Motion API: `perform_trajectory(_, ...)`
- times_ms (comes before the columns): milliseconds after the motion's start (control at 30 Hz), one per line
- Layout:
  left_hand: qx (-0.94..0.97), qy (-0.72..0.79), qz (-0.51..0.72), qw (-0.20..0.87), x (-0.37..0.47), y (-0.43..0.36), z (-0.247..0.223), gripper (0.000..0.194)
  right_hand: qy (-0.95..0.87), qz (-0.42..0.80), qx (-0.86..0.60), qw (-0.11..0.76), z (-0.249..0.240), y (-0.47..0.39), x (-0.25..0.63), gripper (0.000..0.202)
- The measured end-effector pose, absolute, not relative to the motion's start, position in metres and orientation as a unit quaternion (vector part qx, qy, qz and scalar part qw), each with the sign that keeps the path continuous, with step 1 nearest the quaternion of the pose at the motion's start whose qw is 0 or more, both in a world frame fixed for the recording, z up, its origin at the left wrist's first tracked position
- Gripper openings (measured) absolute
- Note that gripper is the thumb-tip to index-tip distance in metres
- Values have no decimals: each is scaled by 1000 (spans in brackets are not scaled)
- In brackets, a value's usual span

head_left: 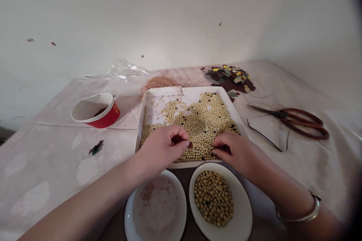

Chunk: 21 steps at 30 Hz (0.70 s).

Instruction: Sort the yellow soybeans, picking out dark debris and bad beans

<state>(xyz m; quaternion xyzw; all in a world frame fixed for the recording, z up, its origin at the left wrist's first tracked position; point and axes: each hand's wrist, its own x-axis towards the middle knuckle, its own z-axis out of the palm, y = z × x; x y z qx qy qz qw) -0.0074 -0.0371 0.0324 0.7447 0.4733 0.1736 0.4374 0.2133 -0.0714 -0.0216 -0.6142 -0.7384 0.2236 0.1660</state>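
A shallow white tray (139,130) holds many small yellowish beads (195,126) with a few dark ones among them. Over its front left part, my left hand (166,145) pinches a small dark red piece (190,145) between thumb and finger. My right hand (230,148) is over the front right part of the beads, thumb and fingertips close together; whatever may be between them is too small to make out. Nearest to me are two white bowls, the right one (243,211) with larger yellow-brown beads (213,199), the left one (158,214) with reddish specks inside.
Left of the tray stands a red and white paper cup (107,116), with dark scraps (96,147) in front. Behind are copper-coloured strands (160,82), clear plastic (127,69) and a pile of coloured pieces (232,79). Scissors (299,120) and a dark strip (264,136) lie at the right.
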Motion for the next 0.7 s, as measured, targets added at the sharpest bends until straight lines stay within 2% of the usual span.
perform_trajectory(300, 749, 454, 187, 445, -8, -40, 30, 8, -758, 214, -600, 142, -15, -72, 210, 10)
perform_trajectory(433, 753, 454, 186, 438, -8, -41, 32, 8, -742, 221, -611, 163, -20, -73, 210, 6)
perform_trajectory(567, 758, 452, 183, 434, -7, -42, 34, 9, -734, 235, -609, 189, -24, -72, 212, 15)
perform_trajectory(700, 758, 456, 185, 429, -7, -43, 34, 8, -759, 231, -582, 179, -21, -71, 212, 8)
